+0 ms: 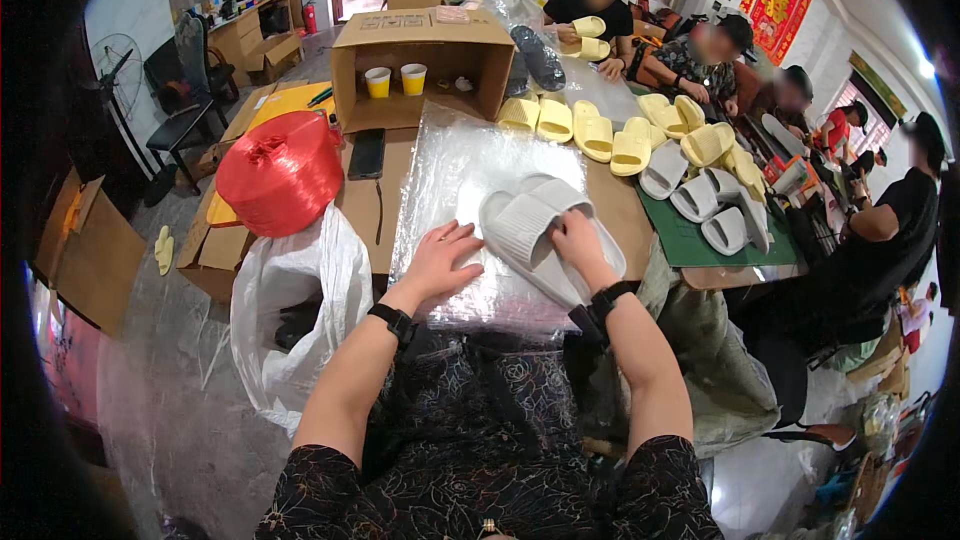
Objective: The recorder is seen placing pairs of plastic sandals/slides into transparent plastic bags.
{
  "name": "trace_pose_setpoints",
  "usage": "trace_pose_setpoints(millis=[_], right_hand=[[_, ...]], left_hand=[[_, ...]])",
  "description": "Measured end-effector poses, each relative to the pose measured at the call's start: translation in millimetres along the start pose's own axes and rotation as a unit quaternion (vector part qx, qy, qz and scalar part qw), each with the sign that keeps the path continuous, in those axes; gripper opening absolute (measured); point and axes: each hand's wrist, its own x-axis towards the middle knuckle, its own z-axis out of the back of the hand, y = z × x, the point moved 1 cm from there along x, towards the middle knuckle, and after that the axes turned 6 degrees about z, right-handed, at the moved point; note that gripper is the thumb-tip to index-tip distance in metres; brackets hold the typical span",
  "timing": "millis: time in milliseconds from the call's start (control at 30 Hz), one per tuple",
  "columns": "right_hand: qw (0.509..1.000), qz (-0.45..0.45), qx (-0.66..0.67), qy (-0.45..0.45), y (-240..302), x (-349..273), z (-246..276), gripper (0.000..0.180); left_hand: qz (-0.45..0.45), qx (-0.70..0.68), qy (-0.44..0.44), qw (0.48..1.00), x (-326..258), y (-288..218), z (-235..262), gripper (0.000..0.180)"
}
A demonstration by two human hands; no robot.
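Note:
A pair of light grey slide slippers (530,225) lies side by side, toes pointing away, on a stack of clear plastic bags (425,195). My right hand (583,248) is closed on the right part of the pair, at the foot opening behind the ribbed strap. Its fingertips are partly hidden by the slipper. My left hand (442,260) lies flat on the plastic just left of the slippers. Its fingers are spread and it holds nothing.
A cardboard box (400,35) with two yellow-and-white cups stands behind the bags. Left are a red twine roll (278,172), a black phone (367,155) and a white sack (290,310). Yellow slippers (592,132) and grey slippers (693,197) lie right. Co-workers (610,0) sit beyond.

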Motion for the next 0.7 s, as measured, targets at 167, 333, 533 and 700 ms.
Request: trace_pose_setpoints(millis=[167,333,533,700], right_hand=[[0.966,-0.076,0.148,-0.199,-38.2,-26.7,35.2,0.032],[0.892,-0.167,0.325,-0.266,-31.4,-58.5,65.3,0.043],[0.842,-0.150,0.434,-0.284,-9.6,-106.7,65.6,0.032],[0.816,-0.199,0.471,-0.269,-5.1,-135.6,76.6,0.037]], left_hand=[[0.005,0.028,0.069,0.997,13.1,-1.3,4.6,0.069],[0.037,0.148,0.151,0.977,26.6,-24.5,11.1,0.077],[0.069,0.150,0.137,0.977,47.9,-33.3,-29.3,0.088],[0.083,-0.029,0.158,0.984,57.0,-24.2,-30.0,0.091]])
